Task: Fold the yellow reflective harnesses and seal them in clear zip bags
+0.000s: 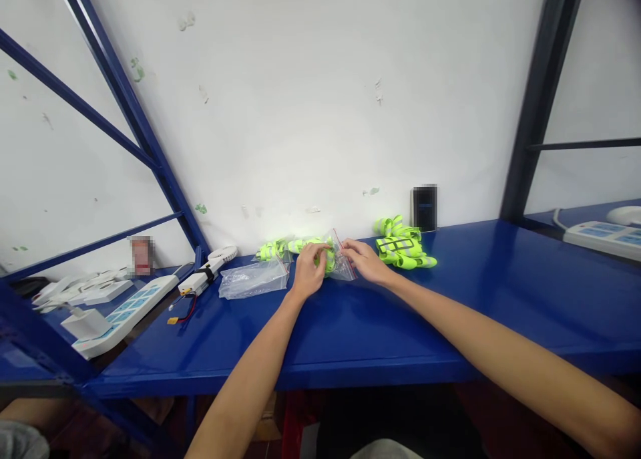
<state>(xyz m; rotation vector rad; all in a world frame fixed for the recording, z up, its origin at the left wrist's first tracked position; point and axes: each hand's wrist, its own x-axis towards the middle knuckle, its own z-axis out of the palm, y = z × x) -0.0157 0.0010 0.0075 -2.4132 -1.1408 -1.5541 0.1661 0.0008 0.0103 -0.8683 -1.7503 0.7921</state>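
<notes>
A clear zip bag (342,266) with a red line along its mouth lies between my hands, a yellow-green reflective strap (330,258) showing inside it. My left hand (310,269) is closed on the bag's left part, over the strap. At the bag's mouth, my right hand (364,261) pinches the edge with its fingertips. Left of my hands, more yellow-green strap bundles (273,248) rest near the wall, apparently bagged. In front of them lies a pile of flat clear bags (253,280). Loose yellow-green reflective straps (400,245) are heaped to the right of my right hand.
The blue table (451,298) meets a white wall. At its left sit a white handheld fan (220,255) and a white pack with wires (195,284). A power strip (133,312) lies beyond the blue frame post (145,138). A dark blurred box (424,208) stands against the wall.
</notes>
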